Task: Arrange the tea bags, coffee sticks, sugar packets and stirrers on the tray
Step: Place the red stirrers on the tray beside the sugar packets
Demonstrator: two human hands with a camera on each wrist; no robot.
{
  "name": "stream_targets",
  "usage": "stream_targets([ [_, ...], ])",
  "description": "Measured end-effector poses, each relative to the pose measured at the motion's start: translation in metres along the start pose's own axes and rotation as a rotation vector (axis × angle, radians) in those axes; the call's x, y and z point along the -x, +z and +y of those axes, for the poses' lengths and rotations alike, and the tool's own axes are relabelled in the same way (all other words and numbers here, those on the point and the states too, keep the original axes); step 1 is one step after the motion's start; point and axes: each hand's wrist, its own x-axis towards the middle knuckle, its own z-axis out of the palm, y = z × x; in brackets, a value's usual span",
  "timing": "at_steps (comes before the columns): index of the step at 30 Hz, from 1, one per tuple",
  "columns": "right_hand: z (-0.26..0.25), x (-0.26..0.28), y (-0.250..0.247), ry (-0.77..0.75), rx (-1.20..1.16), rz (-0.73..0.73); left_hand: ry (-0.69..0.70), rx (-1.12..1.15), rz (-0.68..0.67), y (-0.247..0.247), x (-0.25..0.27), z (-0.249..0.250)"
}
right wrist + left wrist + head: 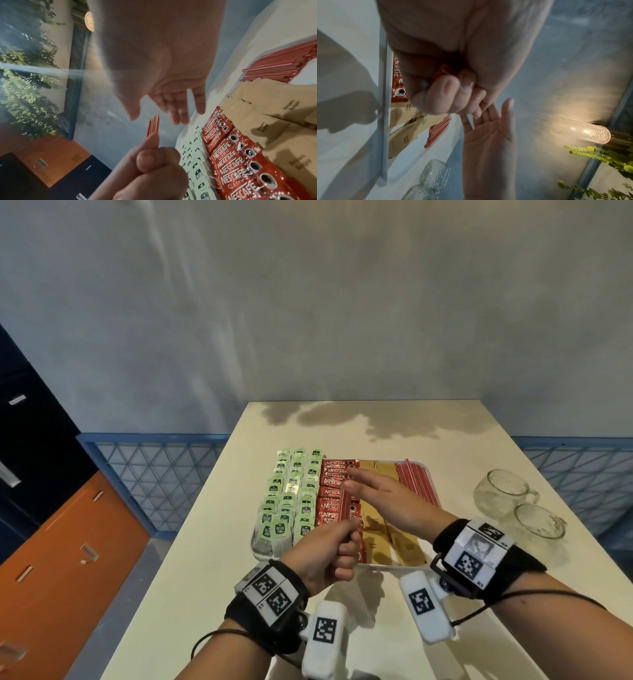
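Note:
A white tray point(254, 542) on the table holds rows of green tea bags point(291, 501), red coffee sticks point(334, 474), brown sugar packets point(376, 530) and a pile of red stirrers point(416, 477) along its right side. My left hand point(334, 549) grips a small bundle of red stirrers point(345, 503) upright over the tray's middle. In the left wrist view the left hand point(447, 93) is a closed fist. My right hand point(363, 487) is open, fingers straight, just beside the bundle's top end point(153, 127). The right wrist view shows the right hand point(163, 105) a little apart from the tips.
Two clear glass mugs point(503, 491) point(537, 522) lie on the table right of the tray. The cream table's left edge point(205, 508) drops to a blue railing and an orange cabinet. A lit wall lamp point(583, 131) and green plants point(599, 155) show in the left wrist view.

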Motion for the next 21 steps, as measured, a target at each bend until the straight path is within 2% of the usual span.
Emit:
stream_targets([
  [3, 0.004, 0.002, -0.003, 0.004, 0.126, 0.022, 0.026, -0.051, 0.022, 0.007, -0.007, -0.001],
  [8, 0.005, 0.005, -0.012, 0.016, 0.052, -0.008, 0.145, -0.324, 0.039, 0.025, -0.029, -0.006],
  [11, 0.004, 0.007, -0.031, 0.032, 0.008, 0.063, 0.255, -0.53, 0.036, 0.044, -0.044, 0.001],
  [14, 0.014, 0.007, -0.055, 0.062, 0.114, 0.189, 0.323, -0.785, 0.019, 0.063, -0.057, 0.014],
  [17, 0.039, 0.007, -0.08, 0.126, 0.155, 0.259, 0.324, -1.092, 0.116, 0.068, -0.077, 0.014],
  [21, 0.087, 0.009, -0.09, 0.29, 0.189, 0.176, 0.321, -1.364, 0.293, 0.057, -0.102, -0.006],
])
